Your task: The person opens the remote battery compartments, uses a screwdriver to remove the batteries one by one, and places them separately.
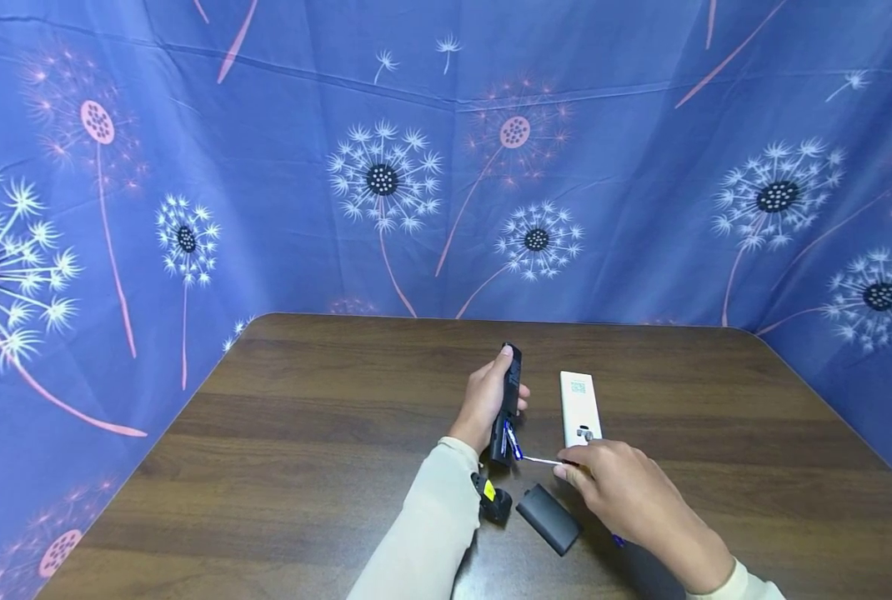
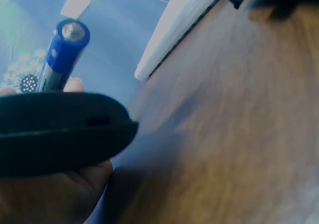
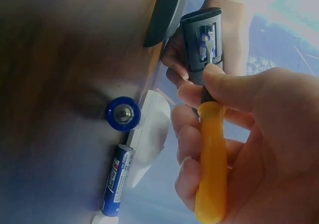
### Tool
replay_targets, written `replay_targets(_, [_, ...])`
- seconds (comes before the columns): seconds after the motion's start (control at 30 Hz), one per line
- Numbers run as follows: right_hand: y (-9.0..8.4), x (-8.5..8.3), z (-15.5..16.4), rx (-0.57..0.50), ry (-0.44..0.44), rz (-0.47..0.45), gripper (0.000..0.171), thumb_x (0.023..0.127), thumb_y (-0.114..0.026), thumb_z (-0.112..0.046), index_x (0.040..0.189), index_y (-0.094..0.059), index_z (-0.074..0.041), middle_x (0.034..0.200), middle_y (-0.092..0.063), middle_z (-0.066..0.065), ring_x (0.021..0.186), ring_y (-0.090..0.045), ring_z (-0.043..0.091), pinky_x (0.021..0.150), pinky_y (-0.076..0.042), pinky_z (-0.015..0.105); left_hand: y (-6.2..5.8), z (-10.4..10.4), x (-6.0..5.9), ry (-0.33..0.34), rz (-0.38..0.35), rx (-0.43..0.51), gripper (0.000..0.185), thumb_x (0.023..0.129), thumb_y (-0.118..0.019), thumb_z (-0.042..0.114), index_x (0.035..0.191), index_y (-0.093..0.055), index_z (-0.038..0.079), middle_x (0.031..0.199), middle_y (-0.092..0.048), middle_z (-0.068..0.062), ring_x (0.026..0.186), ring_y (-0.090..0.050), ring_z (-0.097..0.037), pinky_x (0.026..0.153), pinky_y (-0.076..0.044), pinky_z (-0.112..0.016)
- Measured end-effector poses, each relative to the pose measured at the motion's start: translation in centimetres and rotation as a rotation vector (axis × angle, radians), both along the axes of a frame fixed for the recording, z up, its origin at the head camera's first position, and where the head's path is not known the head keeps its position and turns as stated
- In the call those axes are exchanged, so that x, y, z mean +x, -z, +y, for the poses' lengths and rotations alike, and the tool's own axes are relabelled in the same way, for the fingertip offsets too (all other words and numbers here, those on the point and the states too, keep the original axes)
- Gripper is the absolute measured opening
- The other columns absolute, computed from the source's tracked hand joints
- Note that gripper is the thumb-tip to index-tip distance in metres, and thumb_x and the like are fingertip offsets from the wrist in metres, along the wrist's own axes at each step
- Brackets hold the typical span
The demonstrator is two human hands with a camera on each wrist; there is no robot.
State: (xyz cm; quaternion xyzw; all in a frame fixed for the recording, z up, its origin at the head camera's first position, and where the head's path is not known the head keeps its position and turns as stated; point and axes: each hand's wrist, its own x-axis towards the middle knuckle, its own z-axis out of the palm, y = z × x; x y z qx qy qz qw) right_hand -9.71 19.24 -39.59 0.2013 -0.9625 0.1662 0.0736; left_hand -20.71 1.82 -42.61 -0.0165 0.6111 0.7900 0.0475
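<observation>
My left hand (image 1: 483, 402) grips a black remote (image 1: 508, 392) just above the table, its open battery bay turned toward my right hand. A blue battery (image 2: 62, 59) sticks up out of the bay. My right hand (image 1: 629, 493) grips a screwdriver by its yellow handle (image 3: 212, 176), and the thin shaft (image 1: 542, 460) reaches left to the bay (image 3: 202, 42). The remote's black battery cover (image 1: 549, 518) lies on the table between my forearms.
A white remote (image 1: 579, 408) lies on the brown wooden table (image 1: 303, 433) just right of the black one. Two loose blue batteries (image 3: 119, 149) sit by my right hand, one standing on end. Blue dandelion-print cloth (image 1: 386, 175) walls in the table's back and sides.
</observation>
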Motion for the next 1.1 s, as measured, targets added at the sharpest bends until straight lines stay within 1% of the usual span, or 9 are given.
replay_targets(0.13, [0.00,-0.12,0.09,0.004,-0.004,0.000,0.008,0.094,-0.072,-0.025,0.097,-0.077,-0.020,0.078,-0.064,-0.014,0.066,-0.052,0.004,0.061,-0.048,0.036,0.05,0.15,-0.03,-0.001,0.000,0.009,0.068,0.098,-0.052,0.059,0.130,-0.061,0.000,0.073,-0.068,-0.008,0.056,-0.062,-0.015,0.052,-0.048,-0.027])
replay_targets(0.23, [0.00,-0.16,0.08,0.011,0.001,-0.006,0.008,0.094,-0.072,-0.025,0.097,-0.077,-0.020,0.079,-0.065,-0.013,0.068,-0.054,0.004,0.062,-0.049,0.037,0.13,0.15,-0.03,-0.006,0.001,0.003,0.069,0.097,-0.051,0.060,0.128,-0.062,0.000,0.073,-0.068,-0.008,0.055,-0.062,-0.014,0.052,-0.048,-0.027])
replay_targets(0.47, [-0.03,-0.10,-0.04,0.025,0.020,-0.019,0.009,0.094,-0.073,-0.026,0.099,-0.077,-0.020,0.084,-0.069,-0.010,0.071,-0.057,0.005,0.065,-0.052,0.040,0.15,-0.05,0.00,0.000,-0.005,-0.008,0.067,0.097,-0.049,0.062,0.127,-0.063,0.003,0.075,-0.069,-0.008,0.058,-0.063,-0.015,0.053,-0.048,-0.027])
replay_targets(0.57, [0.01,-0.08,-0.03,0.027,0.026,-0.019,0.009,0.094,-0.073,-0.027,0.098,-0.077,-0.021,0.084,-0.069,-0.010,0.074,-0.060,0.006,0.067,-0.053,0.042,0.16,-0.09,-0.01,-0.001,-0.013,0.004,0.067,0.097,-0.050,0.062,0.126,-0.063,0.002,0.076,-0.069,-0.009,0.058,-0.063,-0.015,0.052,-0.048,-0.028])
replay_targets(0.63, [0.02,-0.08,0.00,0.029,0.029,-0.017,0.008,0.093,-0.073,-0.027,0.097,-0.077,-0.022,0.085,-0.069,-0.010,0.077,-0.061,0.007,0.068,-0.053,0.044,0.20,-0.10,-0.06,0.003,-0.007,0.006,0.069,0.097,-0.050,0.062,0.128,-0.062,0.001,0.075,-0.069,-0.008,0.057,-0.063,-0.015,0.052,-0.048,-0.027])
replay_targets(0.8, [-0.04,-0.15,-0.04,0.036,0.039,-0.014,0.010,0.094,-0.072,-0.028,0.099,-0.078,-0.021,0.088,-0.070,-0.008,0.077,-0.062,0.008,0.068,-0.054,0.045,0.23,-0.12,-0.18,-0.001,0.000,0.016,0.069,0.097,-0.049,0.062,0.130,-0.061,0.003,0.075,-0.069,-0.009,0.058,-0.063,-0.014,0.053,-0.049,-0.027])
replay_targets(0.93, [-0.13,-0.24,-0.06,0.040,0.037,-0.004,0.011,0.094,-0.072,-0.028,0.099,-0.078,-0.020,0.085,-0.070,-0.008,0.073,-0.060,0.008,0.063,-0.052,0.042,0.16,-0.15,-0.22,-0.010,0.004,0.025,0.067,0.097,-0.050,0.062,0.127,-0.063,0.004,0.075,-0.069,-0.010,0.057,-0.063,-0.014,0.054,-0.050,-0.027])
replay_targets(1.1, [-0.42,-0.40,-0.11,0.033,0.034,-0.007,0.012,0.095,-0.071,-0.028,0.101,-0.078,-0.019,0.078,-0.064,-0.012,0.063,-0.050,0.008,0.054,-0.042,0.033,0.01,-0.12,-0.19,-0.012,-0.004,0.051,0.064,0.097,-0.051,0.062,0.122,-0.064,0.004,0.074,-0.070,-0.010,0.055,-0.063,-0.014,0.052,-0.050,-0.027])
